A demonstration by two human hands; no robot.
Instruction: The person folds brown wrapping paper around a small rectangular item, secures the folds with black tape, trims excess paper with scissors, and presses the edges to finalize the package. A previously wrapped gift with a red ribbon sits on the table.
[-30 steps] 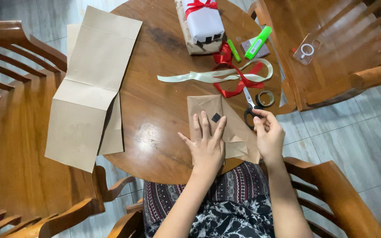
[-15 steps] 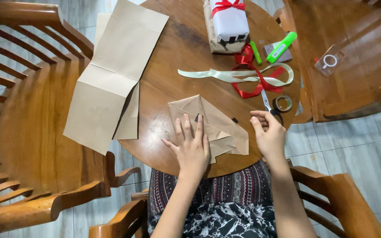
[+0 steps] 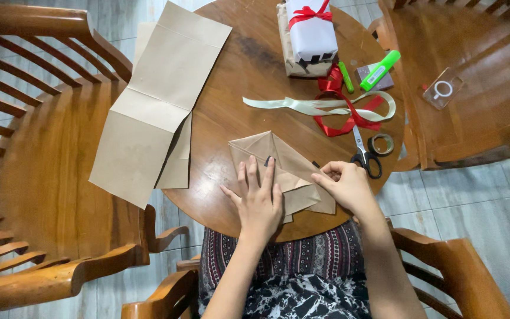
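**Two hands on one brown parcel**

Two big sheets of brown paper lie far left, draped half over the tabletop edge toward the wooden chair, parked clear of the working spot. Moving in, the left hand lies flat, fingers spread, pressing down on the brown-paper parcel at the near edge of the tabletop, right in front of the person. That flat palm looks like a weight, keeping the folded flaps from springing open. A small black patch, likely tape, peeks out just beyond the fingertips.

Right beside it, the right hand curls over the parcel's right corner, fingertips pinched together on the paper's edge; whether a bit of tape sits between them I cannot tell.

Further right, black-handled scissors and a tape roll rest just beside that hand, within easy reach. Behind them, a cream ribbon and a red ribbon sprawl across each other. At the far edge sits a finished gift, white with a red bow, with a green marker near it. On the right-hand chair, well apart, lies a clear phone case.
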